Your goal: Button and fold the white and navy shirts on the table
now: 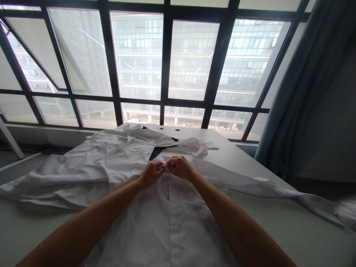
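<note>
A white button-up shirt [189,207] lies spread on the table with its collar end away from me. Near the top of its front placket, my left hand [151,172] pinches the fabric. Right beside it, my right hand [179,167] also pinches the cloth, fingertips almost touching those of the left. The bit of cloth between them is mostly hidden by the fingers. Lower on the placket a round button [174,221] shows. One long sleeve [250,183] stretches out to the right across the table.
More white garments [83,167] lie crumpled on the left and toward the far end. A dark cloth strip [157,151] sticks out among them. The white table [225,148] reaches toward large framed windows [191,63]. A blue-grey curtain [294,92] hangs at the right.
</note>
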`<state>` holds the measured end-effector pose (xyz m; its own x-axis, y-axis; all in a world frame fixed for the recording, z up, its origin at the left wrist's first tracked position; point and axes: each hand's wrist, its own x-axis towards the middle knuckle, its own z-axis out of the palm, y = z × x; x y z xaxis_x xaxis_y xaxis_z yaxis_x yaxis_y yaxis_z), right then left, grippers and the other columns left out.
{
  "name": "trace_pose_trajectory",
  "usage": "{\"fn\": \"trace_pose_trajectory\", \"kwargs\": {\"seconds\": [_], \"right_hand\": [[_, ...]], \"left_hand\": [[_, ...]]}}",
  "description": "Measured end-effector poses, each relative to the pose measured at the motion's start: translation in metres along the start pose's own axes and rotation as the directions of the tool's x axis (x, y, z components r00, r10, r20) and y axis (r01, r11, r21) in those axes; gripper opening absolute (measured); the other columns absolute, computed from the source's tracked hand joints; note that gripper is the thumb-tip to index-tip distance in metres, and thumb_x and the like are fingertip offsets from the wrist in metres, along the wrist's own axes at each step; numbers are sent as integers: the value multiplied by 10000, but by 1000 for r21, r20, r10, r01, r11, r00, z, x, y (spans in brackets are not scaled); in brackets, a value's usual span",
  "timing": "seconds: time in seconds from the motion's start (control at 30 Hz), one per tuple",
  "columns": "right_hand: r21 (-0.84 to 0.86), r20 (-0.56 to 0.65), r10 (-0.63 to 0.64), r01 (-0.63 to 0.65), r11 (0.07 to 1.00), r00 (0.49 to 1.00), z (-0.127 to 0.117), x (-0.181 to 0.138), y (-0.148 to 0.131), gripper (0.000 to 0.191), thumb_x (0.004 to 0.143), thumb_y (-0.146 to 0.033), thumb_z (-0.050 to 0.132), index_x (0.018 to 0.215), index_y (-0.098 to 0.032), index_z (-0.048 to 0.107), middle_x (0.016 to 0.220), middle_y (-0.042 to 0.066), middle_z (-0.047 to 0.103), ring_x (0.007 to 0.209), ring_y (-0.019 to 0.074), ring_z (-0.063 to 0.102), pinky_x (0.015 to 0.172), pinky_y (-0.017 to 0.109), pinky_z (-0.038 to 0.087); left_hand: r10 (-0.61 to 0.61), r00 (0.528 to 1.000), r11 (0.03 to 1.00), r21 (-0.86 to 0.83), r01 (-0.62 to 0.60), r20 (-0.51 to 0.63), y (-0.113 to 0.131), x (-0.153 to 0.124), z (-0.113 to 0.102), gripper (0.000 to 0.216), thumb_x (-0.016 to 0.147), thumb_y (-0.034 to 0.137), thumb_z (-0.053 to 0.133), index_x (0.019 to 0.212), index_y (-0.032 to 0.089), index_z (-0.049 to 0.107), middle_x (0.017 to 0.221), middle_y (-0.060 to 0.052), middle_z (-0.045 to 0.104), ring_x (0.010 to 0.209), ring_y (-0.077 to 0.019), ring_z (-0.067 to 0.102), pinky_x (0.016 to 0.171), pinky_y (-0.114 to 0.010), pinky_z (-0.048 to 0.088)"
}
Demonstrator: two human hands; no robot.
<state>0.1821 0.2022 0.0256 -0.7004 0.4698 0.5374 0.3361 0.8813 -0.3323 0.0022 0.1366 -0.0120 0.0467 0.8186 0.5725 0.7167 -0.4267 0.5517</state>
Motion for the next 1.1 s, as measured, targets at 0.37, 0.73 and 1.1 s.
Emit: {"fn": "trace_pose_trajectory", "kwargs": {"seconds": [0.37, 0.73, 1.1], "right_hand": [[-33, 54, -28, 30, 999, 998, -8, -1, -6, 176, 831, -136, 638, 926, -167, 782, 821, 57, 733, 645, 134, 612, 623, 218, 410], [-82, 104, 42, -34, 996, 994, -4, 0, -4, 179, 871, -146, 582, 970, -156, 731, 896, 73, 715, 724, 158, 613, 654, 241, 393], [6, 112, 60, -61, 998, 992, 3, 0, 3, 143, 885, -156, 566, 948, -142, 693, 866, 62, 672, 718, 142, 573, 658, 236, 394]], "left_hand": [[43, 999, 999, 21, -43, -20, 1, -1, 0, 220, 895, 297, 546, 793, 161, 686, 745, -26, 660, 722, -171, 599, 687, -269, 433], [26, 997, 995, 95, -19, -72, 2, -2, 1, 152, 866, 284, 601, 920, 186, 705, 899, -68, 737, 875, -218, 672, 846, -326, 483], [48, 996, 998, 41, -45, -80, 6, -1, -3, 129, 850, 215, 587, 877, 181, 708, 860, -57, 734, 818, -200, 666, 808, -305, 485]]}}
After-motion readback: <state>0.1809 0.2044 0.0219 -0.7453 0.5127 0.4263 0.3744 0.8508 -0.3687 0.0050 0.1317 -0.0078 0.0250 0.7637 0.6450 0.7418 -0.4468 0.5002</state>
